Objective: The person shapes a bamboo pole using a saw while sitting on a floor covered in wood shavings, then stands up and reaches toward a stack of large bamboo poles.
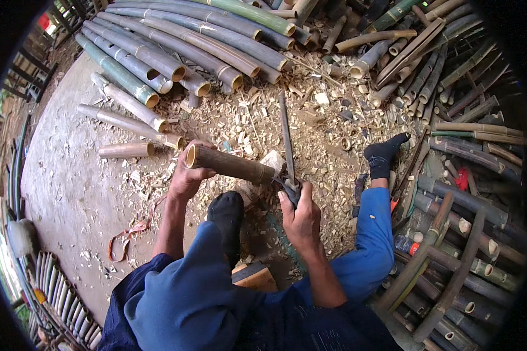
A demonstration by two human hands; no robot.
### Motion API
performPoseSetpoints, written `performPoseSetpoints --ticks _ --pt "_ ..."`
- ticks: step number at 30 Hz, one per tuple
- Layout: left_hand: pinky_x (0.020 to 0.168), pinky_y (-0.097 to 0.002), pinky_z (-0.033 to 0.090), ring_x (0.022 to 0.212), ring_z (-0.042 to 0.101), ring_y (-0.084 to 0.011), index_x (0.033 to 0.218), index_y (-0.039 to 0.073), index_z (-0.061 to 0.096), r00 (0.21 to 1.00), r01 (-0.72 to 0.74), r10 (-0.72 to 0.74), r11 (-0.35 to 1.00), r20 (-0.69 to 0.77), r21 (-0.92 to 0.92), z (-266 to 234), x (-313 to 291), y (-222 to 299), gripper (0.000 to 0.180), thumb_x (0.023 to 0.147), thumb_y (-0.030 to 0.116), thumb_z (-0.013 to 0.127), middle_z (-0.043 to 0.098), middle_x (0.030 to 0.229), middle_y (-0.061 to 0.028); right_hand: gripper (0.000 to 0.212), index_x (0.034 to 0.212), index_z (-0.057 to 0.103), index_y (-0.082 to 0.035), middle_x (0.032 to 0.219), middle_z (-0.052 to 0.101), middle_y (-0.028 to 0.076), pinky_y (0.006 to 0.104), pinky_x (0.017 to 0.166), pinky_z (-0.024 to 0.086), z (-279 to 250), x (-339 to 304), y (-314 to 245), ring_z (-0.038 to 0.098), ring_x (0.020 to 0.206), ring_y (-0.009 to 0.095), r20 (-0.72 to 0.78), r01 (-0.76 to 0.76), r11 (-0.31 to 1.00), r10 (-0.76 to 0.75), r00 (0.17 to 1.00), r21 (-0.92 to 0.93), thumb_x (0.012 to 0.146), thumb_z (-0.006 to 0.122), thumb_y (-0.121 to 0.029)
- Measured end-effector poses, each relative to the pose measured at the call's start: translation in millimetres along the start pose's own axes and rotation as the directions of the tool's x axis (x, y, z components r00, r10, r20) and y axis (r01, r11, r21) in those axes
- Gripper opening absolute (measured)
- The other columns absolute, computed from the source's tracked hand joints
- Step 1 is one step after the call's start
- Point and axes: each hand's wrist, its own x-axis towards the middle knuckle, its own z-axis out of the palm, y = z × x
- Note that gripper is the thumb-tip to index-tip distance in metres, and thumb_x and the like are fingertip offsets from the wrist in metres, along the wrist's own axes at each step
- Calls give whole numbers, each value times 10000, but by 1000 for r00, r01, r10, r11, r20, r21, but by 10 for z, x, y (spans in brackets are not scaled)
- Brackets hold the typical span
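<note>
My left hand (187,175) is wrapped round the left end of a short, thick bamboo section (234,166), whose hollow cut end faces left. The bamboo lies roughly level in front of my knees. At its far right end is a long knife with a straight, narrow blade (286,134) pointing away from me. My right hand (303,221) grips this knife by its dark handle (293,192), thumb along the top. The handle end sits close to the bamboo's right end; whether they touch I cannot tell. A pale wooden piece (273,159) shows just behind the bamboo.
Bamboo chips (328,175) cover the ground. Long bamboo poles (187,50) are stacked ahead, and a short loose section (126,150) lies left. More bamboo and a pole frame (459,275) crowd the right. A reddish strap (126,237) lies by my left leg; a low wooden seat (255,277) is beneath me.
</note>
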Motion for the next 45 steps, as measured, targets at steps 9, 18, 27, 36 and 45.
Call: performPoseSetpoints --ticks 9,18,27,36,45 --pt "898 -365 528 1060 601 -197 1289 9 529 993 -66 42 969 -107 -239 211 140 -148 587 746 79 740 608 1157 -91 375 1138 465 -13 845 681 267 557 650 504 334 13 383 662 777 494 110 -152 946 191 975 -286 986 600 -328" --pt "712 -336 569 769 660 -189 1067 -2 613 763 -152 96 988 -639 -33 657 181 -210 428 732 70 871 675 927 -86 391 1206 509 16 842 703 186 453 665 557 446 -86 492 718 780 387 -97 -80 997 78 992 -19 978 632 -277" --pt "837 -383 577 899 700 -243 1106 1 595 904 -203 125 967 -409 -153 334 141 -304 411 763 0 821 694 991 -117 420 1190 444 7 830 673 283 574 672 501 83 76 201 662 793 497 106 -259 950 280 954 -177 995 583 -338" --pt "913 -448 563 1016 690 -317 1152 -18 574 955 -141 72 964 -287 -227 214 186 -319 447 760 -5 789 679 1052 -154 398 1194 509 21 840 684 234 489 690 542 416 -17 523 696 782 413 97 -218 956 240 966 -198 1005 578 -323" --pt "863 -369 555 965 650 -216 1202 22 584 984 17 -34 995 -172 -98 -54 13 -245 526 733 60 820 651 1061 -95 417 1184 464 12 788 681 239 539 617 511 42 65 -18 679 738 466 81 -113 986 124 989 -121 1011 565 -354"
